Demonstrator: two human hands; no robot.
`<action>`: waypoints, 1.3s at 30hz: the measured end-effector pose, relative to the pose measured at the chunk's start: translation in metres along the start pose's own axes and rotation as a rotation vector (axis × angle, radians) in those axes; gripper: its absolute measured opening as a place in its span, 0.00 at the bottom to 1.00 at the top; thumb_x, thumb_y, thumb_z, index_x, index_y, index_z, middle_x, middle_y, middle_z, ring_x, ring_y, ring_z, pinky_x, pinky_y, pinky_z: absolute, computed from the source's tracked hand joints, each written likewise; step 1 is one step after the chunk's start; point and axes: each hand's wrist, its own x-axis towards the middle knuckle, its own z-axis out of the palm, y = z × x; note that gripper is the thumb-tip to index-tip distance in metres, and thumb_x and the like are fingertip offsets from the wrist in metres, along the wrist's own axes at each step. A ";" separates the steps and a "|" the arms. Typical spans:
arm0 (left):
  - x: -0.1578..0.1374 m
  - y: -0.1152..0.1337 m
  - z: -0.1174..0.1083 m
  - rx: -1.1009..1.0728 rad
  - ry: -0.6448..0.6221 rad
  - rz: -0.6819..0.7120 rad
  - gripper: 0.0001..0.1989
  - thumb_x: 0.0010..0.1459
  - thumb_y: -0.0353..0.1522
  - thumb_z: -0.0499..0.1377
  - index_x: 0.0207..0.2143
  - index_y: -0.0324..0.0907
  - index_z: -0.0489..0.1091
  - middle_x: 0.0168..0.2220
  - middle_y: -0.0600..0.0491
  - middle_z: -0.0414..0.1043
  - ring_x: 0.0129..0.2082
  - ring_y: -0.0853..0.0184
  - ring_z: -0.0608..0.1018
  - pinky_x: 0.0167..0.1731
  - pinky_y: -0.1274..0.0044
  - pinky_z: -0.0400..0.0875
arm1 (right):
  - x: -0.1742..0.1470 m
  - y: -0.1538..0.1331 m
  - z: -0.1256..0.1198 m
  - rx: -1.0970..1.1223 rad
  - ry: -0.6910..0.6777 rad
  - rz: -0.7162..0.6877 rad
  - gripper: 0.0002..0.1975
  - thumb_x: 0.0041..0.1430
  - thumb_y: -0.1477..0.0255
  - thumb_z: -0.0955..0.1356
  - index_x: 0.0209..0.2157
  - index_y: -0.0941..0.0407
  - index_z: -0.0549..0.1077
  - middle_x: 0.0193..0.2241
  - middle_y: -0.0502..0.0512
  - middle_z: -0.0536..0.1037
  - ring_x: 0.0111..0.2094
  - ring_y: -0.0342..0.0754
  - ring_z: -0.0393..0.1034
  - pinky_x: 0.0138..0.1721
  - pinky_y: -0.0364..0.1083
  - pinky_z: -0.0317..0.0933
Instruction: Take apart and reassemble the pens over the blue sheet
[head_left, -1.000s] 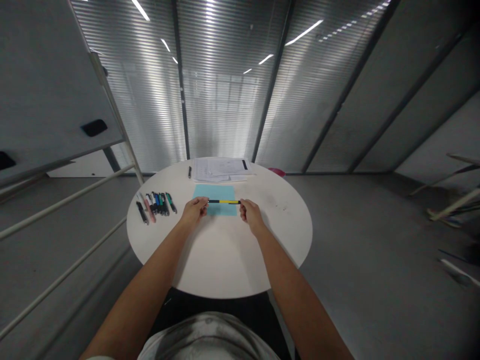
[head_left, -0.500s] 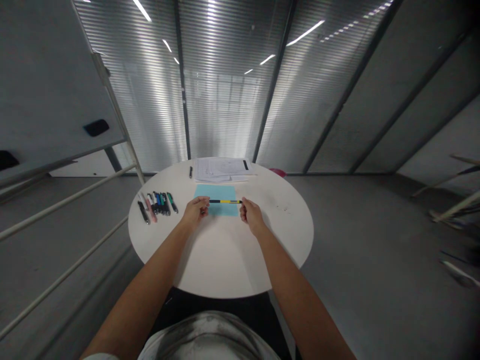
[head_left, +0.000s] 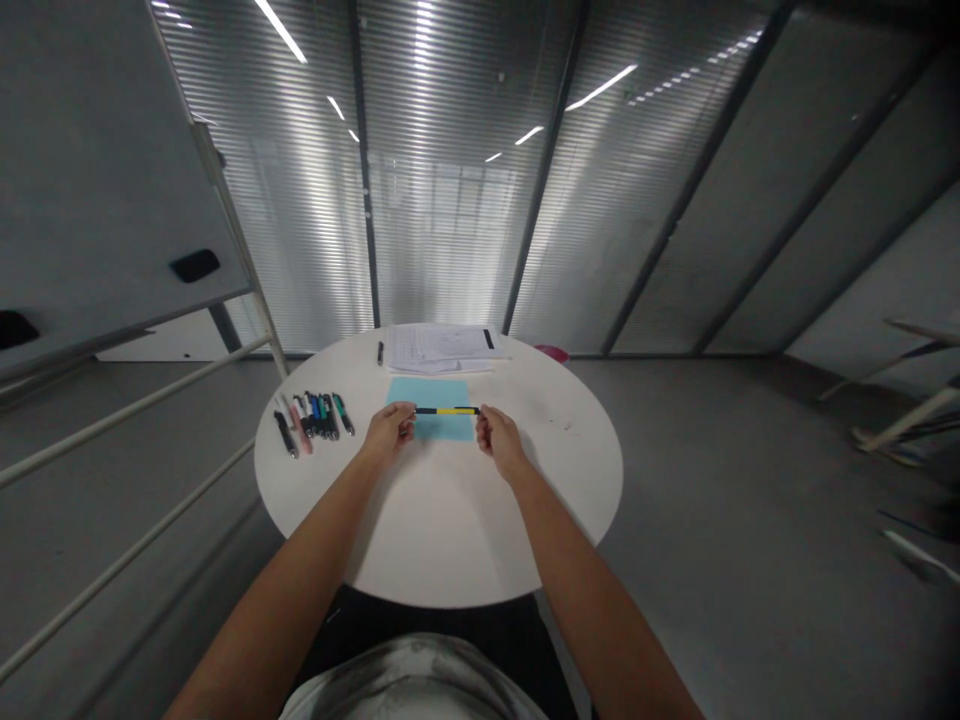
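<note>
A yellow and black pen (head_left: 448, 411) is held level between my two hands, above a light blue sheet of paper (head_left: 442, 430). My left hand (head_left: 390, 428) pinches its dark left end. At the other end, the fingertips of my right hand (head_left: 498, 433) close on the black tip. Left of my left hand, several pens (head_left: 321, 414) lie side by side on the round white table (head_left: 450, 530), in black, white, green, blue and pink.
Stacked papers (head_left: 439, 346) sit at the table's far side, with one dark pen (head_left: 380, 353) at their left. Something pink (head_left: 553, 353) shows past the far right edge. A whiteboard on a metal frame (head_left: 259, 300) stands to the left. Blinds cover the glass wall behind.
The view has shifted slightly, so the table sits a little lower in the picture. Both hands keep their hold on the pen, with no other clear change.
</note>
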 end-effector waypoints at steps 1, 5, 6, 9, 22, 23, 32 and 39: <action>-0.001 0.001 0.000 0.002 -0.005 0.001 0.16 0.39 0.36 0.68 0.29 0.37 0.69 0.23 0.57 0.65 0.17 0.78 0.65 0.16 0.83 0.57 | 0.000 0.000 0.000 0.002 -0.003 0.006 0.18 0.47 0.56 0.69 0.24 0.55 0.63 0.13 0.42 0.61 0.12 0.35 0.52 0.12 0.36 0.45; -0.002 0.002 0.000 0.000 -0.005 0.002 0.16 0.38 0.34 0.68 0.29 0.37 0.69 0.24 0.57 0.65 0.18 0.77 0.66 0.18 0.83 0.59 | -0.002 0.000 0.000 -0.057 -0.042 0.009 0.22 0.49 0.51 0.68 0.22 0.54 0.59 0.11 0.41 0.58 0.10 0.36 0.51 0.11 0.37 0.43; -0.002 0.002 0.000 0.000 -0.003 0.003 0.16 0.38 0.34 0.68 0.29 0.37 0.69 0.24 0.57 0.65 0.18 0.78 0.66 0.18 0.83 0.59 | -0.002 0.000 0.000 -0.078 -0.049 0.005 0.23 0.49 0.50 0.67 0.21 0.54 0.58 0.10 0.42 0.58 0.10 0.37 0.51 0.11 0.38 0.42; -0.001 0.001 0.000 0.006 -0.009 0.011 0.15 0.38 0.34 0.68 0.29 0.38 0.69 0.24 0.57 0.65 0.18 0.78 0.66 0.17 0.83 0.58 | -0.002 0.000 0.000 -0.111 -0.065 -0.031 0.24 0.50 0.48 0.66 0.21 0.54 0.58 0.10 0.42 0.57 0.10 0.37 0.51 0.11 0.38 0.41; 0.001 0.000 -0.002 -0.028 -0.010 0.021 0.16 0.39 0.36 0.68 0.29 0.39 0.68 0.21 0.59 0.62 0.17 0.78 0.63 0.16 0.83 0.55 | 0.001 0.003 0.000 -0.078 -0.085 -0.069 0.20 0.48 0.52 0.69 0.24 0.55 0.62 0.13 0.41 0.61 0.12 0.35 0.52 0.12 0.37 0.44; 0.002 0.000 -0.002 -0.034 -0.010 0.022 0.17 0.39 0.36 0.68 0.29 0.39 0.68 0.21 0.59 0.62 0.17 0.78 0.64 0.16 0.83 0.55 | 0.000 0.003 0.000 -0.077 -0.089 -0.067 0.20 0.48 0.52 0.68 0.25 0.55 0.62 0.13 0.41 0.61 0.12 0.35 0.52 0.12 0.37 0.44; -0.002 0.004 0.001 -0.043 -0.022 0.014 0.17 0.39 0.35 0.68 0.30 0.39 0.68 0.22 0.59 0.62 0.17 0.78 0.65 0.16 0.83 0.56 | -0.004 0.002 0.006 -0.110 -0.092 0.009 0.22 0.50 0.50 0.66 0.22 0.54 0.59 0.11 0.41 0.58 0.10 0.36 0.50 0.11 0.37 0.42; -0.003 0.005 0.002 -0.048 -0.011 0.001 0.18 0.37 0.34 0.69 0.31 0.39 0.68 0.22 0.59 0.62 0.17 0.78 0.65 0.16 0.83 0.55 | -0.002 0.002 0.005 -0.135 -0.043 -0.045 0.19 0.49 0.53 0.67 0.25 0.55 0.65 0.12 0.42 0.61 0.11 0.35 0.51 0.12 0.37 0.43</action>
